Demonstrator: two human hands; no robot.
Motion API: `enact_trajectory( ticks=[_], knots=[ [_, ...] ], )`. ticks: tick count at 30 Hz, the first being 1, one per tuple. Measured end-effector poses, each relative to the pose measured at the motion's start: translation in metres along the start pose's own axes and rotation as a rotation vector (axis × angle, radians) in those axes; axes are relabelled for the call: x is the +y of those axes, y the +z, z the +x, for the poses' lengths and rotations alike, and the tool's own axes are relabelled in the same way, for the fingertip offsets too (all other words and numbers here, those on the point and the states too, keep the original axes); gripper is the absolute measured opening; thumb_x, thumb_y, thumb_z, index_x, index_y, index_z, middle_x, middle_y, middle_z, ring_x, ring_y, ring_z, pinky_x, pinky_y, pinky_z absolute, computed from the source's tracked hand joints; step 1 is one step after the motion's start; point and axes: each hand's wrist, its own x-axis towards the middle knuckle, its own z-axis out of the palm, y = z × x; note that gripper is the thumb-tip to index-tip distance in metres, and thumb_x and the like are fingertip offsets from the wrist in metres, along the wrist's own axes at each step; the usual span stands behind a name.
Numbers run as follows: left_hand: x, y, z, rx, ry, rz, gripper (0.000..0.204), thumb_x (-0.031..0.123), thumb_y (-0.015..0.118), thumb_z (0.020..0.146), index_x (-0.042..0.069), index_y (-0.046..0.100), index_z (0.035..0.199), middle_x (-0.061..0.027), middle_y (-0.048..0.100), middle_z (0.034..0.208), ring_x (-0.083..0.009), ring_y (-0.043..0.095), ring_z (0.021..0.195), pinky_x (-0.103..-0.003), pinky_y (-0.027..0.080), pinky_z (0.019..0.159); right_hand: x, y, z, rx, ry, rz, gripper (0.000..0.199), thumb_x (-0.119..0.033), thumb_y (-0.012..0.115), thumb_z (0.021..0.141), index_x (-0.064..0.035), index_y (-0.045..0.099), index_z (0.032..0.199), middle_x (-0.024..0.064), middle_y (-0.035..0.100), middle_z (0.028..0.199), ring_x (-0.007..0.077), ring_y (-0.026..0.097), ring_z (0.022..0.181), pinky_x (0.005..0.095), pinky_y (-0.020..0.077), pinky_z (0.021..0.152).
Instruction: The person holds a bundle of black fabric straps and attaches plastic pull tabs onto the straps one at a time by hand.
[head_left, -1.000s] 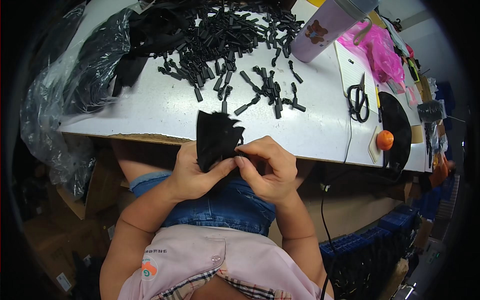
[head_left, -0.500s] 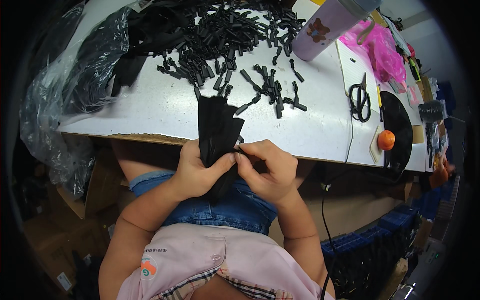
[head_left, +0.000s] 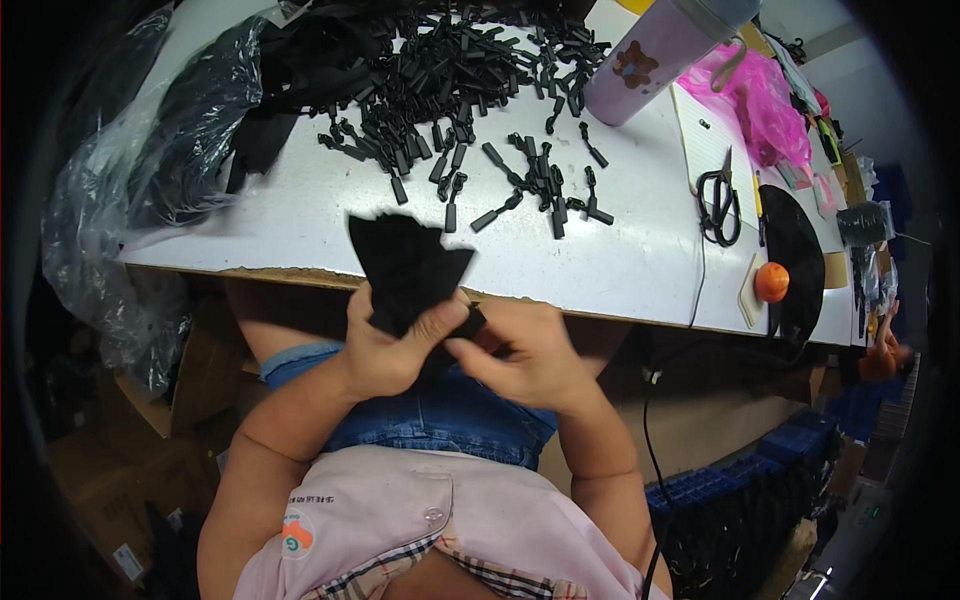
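Observation:
My left hand (head_left: 385, 345) is closed around a bundle of black fabric strips (head_left: 405, 270), its thumb pressed across them. The strips' upper ends fan out over the table's front edge, and the rest hangs toward my lap. Close beside it, my right hand (head_left: 530, 355) is bent with thumb and fingers pinching at the edge of the strips; motion smears it, and its fingertips are partly hidden. Just beyond the bundle, loose black zipper pulls (head_left: 548, 180) lie scattered on the white table (head_left: 300, 225), with a large heap of zipper pulls (head_left: 450, 65) behind them.
Clear plastic bags (head_left: 200, 130) with black material lie at the left. To the right are a lilac tumbler (head_left: 655, 65), black scissors (head_left: 718, 205) on a notebook, an orange round object (head_left: 772, 282) and a pink plastic bag (head_left: 760, 110). A black cable (head_left: 648, 430) hangs off the edge.
The black strips have tipped to the left and lower, and their ends have uncovered a zipper pull on the table. My right hand has shifted slightly down and left.

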Motion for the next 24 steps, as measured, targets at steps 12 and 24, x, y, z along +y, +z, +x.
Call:
enact_trajectory(
  ticks=[12,24],
  knots=[
    [-0.008,-0.011,0.015,-0.200,-0.326,-0.153,0.017,0.017,0.051,0.083,0.001,0.053,0.087,-0.0007,0.050,0.063,-0.0042,0.045,0.048,-0.017,0.037,0.042,-0.007,0.006,0.023,0.392,-0.437,-0.582,0.034,0.004,0.062,0.065,-0.0030,0.058,0.098,0.0094,0.052,0.085,0.0152,0.051,0.065,0.0231,0.0422,0.050],
    [-0.007,-0.002,0.007,-0.012,-0.159,-0.286,0.020,0.010,0.059,0.077,-0.001,0.049,0.091,-0.0046,0.051,0.068,-0.0080,0.048,0.048,-0.019,0.040,0.039,0.002,0.001,0.003,0.206,0.289,0.662,0.008,-0.005,0.056,0.079,0.0025,0.053,0.079,0.0054,0.056,0.072,0.0076,0.053,0.061,0.0195,0.0439,0.054]
  ],
)
